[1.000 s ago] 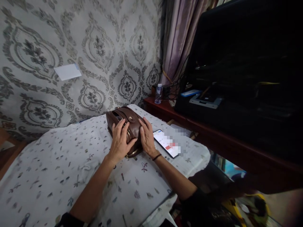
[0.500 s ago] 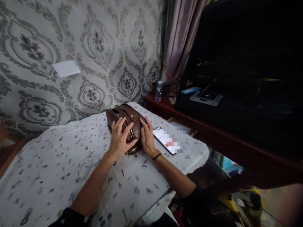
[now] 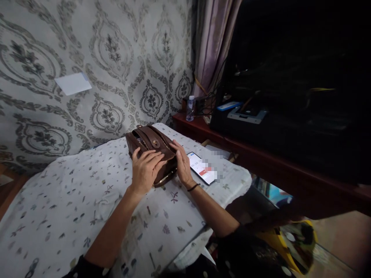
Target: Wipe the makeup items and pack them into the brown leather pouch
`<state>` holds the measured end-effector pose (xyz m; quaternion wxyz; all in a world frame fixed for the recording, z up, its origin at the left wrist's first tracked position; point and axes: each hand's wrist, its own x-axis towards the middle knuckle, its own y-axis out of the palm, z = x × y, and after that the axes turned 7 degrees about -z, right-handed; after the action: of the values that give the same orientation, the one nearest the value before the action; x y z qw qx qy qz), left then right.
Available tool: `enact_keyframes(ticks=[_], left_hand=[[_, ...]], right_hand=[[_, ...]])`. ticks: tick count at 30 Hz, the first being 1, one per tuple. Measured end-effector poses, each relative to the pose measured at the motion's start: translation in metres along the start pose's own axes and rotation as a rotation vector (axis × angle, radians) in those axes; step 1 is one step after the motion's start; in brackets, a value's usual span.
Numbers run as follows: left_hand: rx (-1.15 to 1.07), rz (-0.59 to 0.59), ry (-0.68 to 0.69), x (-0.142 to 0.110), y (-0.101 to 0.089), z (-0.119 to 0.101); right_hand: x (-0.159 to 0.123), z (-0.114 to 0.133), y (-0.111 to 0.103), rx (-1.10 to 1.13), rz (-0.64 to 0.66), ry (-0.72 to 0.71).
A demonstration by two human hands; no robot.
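Observation:
A brown leather handbag [image 3: 155, 143] with gold zips and a round metal stud on its strap sits on the patterned white cloth. My left hand [image 3: 145, 172] grips its near left edge, the fingers laid close together over the leather and the thumb alongside them. Around the bag's right end is my right hand [image 3: 182, 166], fingers bent against its corner; some fingertips are hidden. A dark gap shows along the top of the bag, but its contents cannot be made out. Close to the right hand lies a phone [image 3: 198, 166] with its screen lit.
White cloth with small prints [image 3: 72, 185] covers the surface under the bag. To the right runs a dark red table [image 3: 191, 129], bearing a clear bottle [image 3: 190, 109] and a large black screen [image 3: 290, 69]. Patterned wallpaper [image 3: 113, 77] rises behind. A yellow-edged bag [image 3: 298, 243] stands low right.
The fingers of my left hand have drawn together on the bag's near edge. The bag's near side now shows more, its edge lifted. The whole view has shifted slightly.

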<state>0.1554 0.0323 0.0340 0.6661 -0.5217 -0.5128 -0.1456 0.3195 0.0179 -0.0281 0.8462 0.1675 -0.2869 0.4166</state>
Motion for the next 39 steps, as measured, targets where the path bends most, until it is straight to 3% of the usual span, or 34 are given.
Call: enact_keyframes(ticks=[6,11,16,21,25,29,31,35,39], left_hand=[[-0.019,0.033,-0.038,0.001,-0.001,-0.003],[0.026,0.007,0.068,-0.005,0.002,-0.003],[0.127,0.056,0.184,-0.012,0.004,0.002],[0.09,0.097,0.167,-0.014,0.0,0.002],[-0.047,-0.018,0.057,-0.011,-0.007,0.008],[-0.078,-0.213,-0.277,-0.014,0.001,0.029],[-0.124,-0.227,-0.412,-0.018,0.012,0.043],[-0.22,-0.175,-0.457,-0.024,0.028,0.062],[-0.289,-0.166,-0.482,-0.018,0.017,0.067]], right_hand=[[0.002,0.003,-0.002,0.017,-0.001,0.026],[0.003,0.004,-0.004,0.059,-0.005,0.038],[0.004,0.004,-0.003,0.049,-0.019,0.017],[0.003,0.002,-0.003,0.032,-0.016,0.003],[0.004,0.005,0.0,-0.126,-0.03,-0.05],[0.004,0.011,0.013,-0.355,-0.016,-0.119],[0.002,0.013,0.022,-0.417,0.012,-0.167],[-0.003,0.012,0.033,-0.483,0.034,-0.259],[-0.008,0.009,0.032,-0.539,0.061,-0.342]])
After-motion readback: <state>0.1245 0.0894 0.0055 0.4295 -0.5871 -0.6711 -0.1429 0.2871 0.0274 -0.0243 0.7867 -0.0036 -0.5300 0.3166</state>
